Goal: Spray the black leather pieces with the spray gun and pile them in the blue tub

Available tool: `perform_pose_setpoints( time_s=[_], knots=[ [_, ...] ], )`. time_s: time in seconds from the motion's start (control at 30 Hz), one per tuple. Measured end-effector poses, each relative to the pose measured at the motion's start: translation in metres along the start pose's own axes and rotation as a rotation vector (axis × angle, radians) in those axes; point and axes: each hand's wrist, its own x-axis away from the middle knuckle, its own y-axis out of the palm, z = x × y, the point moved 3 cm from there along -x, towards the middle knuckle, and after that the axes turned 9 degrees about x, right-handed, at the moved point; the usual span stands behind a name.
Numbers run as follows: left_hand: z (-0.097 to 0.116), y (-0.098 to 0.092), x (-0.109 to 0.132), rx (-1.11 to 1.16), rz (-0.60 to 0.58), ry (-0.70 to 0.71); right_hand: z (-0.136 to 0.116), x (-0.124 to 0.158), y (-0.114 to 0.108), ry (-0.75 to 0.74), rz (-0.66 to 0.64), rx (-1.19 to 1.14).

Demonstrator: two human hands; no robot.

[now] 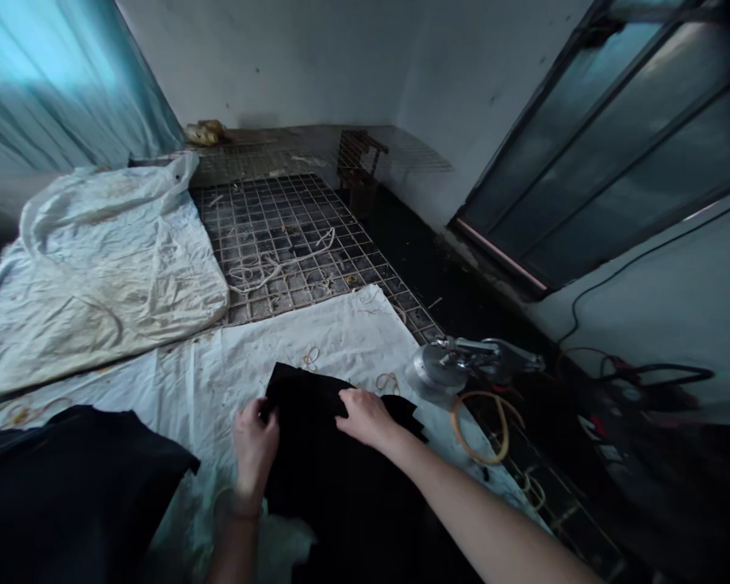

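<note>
A black cloth garment (334,462) lies spread on a white sheet, its far edge toward the wire mesh. My left hand (256,442) pinches the garment's left edge near its upper corner. Across the upper part, my right hand (365,415) has its fingers bent over the fabric, thumb toward the left. Both hands touch the same black garment. To the left lies a second dark garment (79,487), apart from my hands. The dark fabric hides its folds, so I cannot tell what kind of garment it is.
The white sheet (316,332) covers part of a wire mesh platform (285,219) strewn with string. A crumpled white sack (122,276) lies left. At the right edge sit a round metal device (441,369) and a coiled tan hose (504,430). A wooden stool (358,158) stands behind.
</note>
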Motion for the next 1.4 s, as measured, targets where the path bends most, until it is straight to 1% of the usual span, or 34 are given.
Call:
perform_pose_setpoints(
  time_s=[0.07,0.1,0.17,0.23,0.3,0.37,0.47,0.53,0.6,0.67,0.7,0.77,0.87,0.97,1.1,1.17,1.33,1.4],
  knots=[
    [0.000,-0.006,0.005,0.022,-0.024,-0.019,0.006,-0.008,-0.007,-0.025,-0.113,-0.144],
    [0.001,-0.009,0.006,-0.003,-0.013,-0.021,0.009,-0.013,-0.009,-0.054,-0.174,-0.234],
    [0.005,-0.012,0.004,-0.137,0.005,0.006,0.013,-0.025,-0.010,-0.070,-0.308,-0.367],
    [0.009,-0.009,0.000,-0.292,-0.028,0.030,0.017,-0.036,-0.004,0.005,-0.406,-0.370],
    [0.012,-0.002,-0.004,-0.365,-0.077,0.027,0.019,-0.043,0.005,0.093,-0.435,-0.299],
    [0.013,0.004,-0.006,-0.352,-0.092,0.012,0.019,-0.046,0.012,0.124,-0.419,-0.242],
    [0.009,0.010,-0.007,-0.331,-0.071,-0.010,0.017,-0.043,0.016,0.144,-0.335,-0.158],
    [0.006,0.011,-0.009,-0.372,-0.042,0.006,0.015,-0.038,0.016,0.149,-0.235,-0.082],
    [0.005,0.011,-0.012,-0.387,-0.030,0.040,0.013,-0.032,0.015,0.144,-0.096,-0.020],
    [0.004,0.011,-0.019,-0.334,-0.071,0.046,0.012,-0.026,0.015,0.146,0.023,-0.015],
    [0.004,0.011,-0.022,-0.303,-0.108,0.035,0.012,-0.024,0.016,0.152,0.049,-0.034],
    [0.004,0.010,-0.028,-0.265,-0.168,0.002,0.013,-0.023,0.019,0.152,0.043,-0.066],
    [0.005,0.007,-0.028,-0.251,-0.183,-0.020,0.013,-0.024,0.019,0.107,0.047,-0.030],
    [0.007,0.004,-0.017,-0.241,-0.129,-0.043,0.014,-0.027,0.017,0.086,0.073,-0.032],
    [0.004,0.002,-0.004,-0.242,-0.001,-0.151,0.016,-0.032,0.020,0.061,0.009,-0.042],
    [0.003,0.003,-0.004,-0.261,0.021,-0.185,0.017,-0.034,0.021,0.053,-0.004,-0.028],
    [0.012,0.009,-0.009,-0.313,0.015,-0.149,0.017,-0.035,0.020,0.112,-0.078,-0.022],
    [0.019,0.010,-0.005,-0.353,0.070,-0.127,0.015,-0.033,0.016,0.146,-0.036,0.032]
  ],
)
